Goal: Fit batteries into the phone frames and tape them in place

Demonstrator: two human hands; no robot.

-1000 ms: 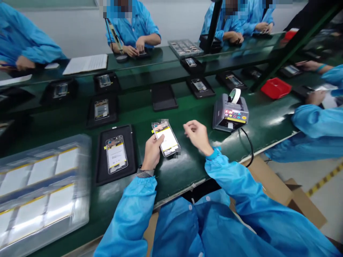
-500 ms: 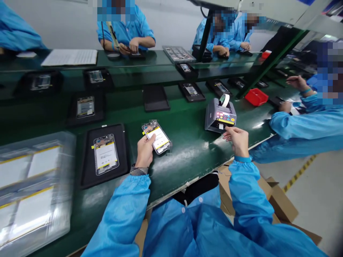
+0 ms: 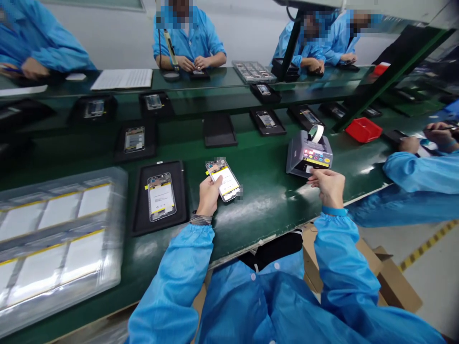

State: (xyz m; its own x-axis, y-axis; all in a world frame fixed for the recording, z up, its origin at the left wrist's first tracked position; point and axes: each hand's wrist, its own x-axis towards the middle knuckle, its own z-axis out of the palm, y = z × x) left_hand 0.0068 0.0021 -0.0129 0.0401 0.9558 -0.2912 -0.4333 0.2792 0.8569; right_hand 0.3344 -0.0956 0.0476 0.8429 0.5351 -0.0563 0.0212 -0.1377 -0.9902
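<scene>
My left hand (image 3: pixel 208 196) grips an opened phone (image 3: pixel 228 181) by its left edge, thumb across the white battery, above the green bench. My right hand (image 3: pixel 330 187) is closed in a pinch at the front of a grey tape dispenser (image 3: pixel 296 152). Its fingertips are on the short white tape end (image 3: pixel 308 169) sticking out of the slot. A roll of tape (image 3: pixel 317 133) stands on top of the machine, behind its lit display. To the left of the held phone, a second opened phone (image 3: pixel 161 197) lies in a black tray (image 3: pixel 140 210).
A clear plastic tray (image 3: pixel 120 248) of white batteries fills the left front. Further back are several black trays with phones and a bare black tray (image 3: pixel 220 131). A red bin (image 3: pixel 364 130) stands beside a green post (image 3: pixel 390 79). Co-workers sit across the bench and at the right.
The view has swung left, so everything sits further right. My right fingertips have moved onto the tape end. My left hand still holds the phone. The right co-worker's raised hand is lower.
</scene>
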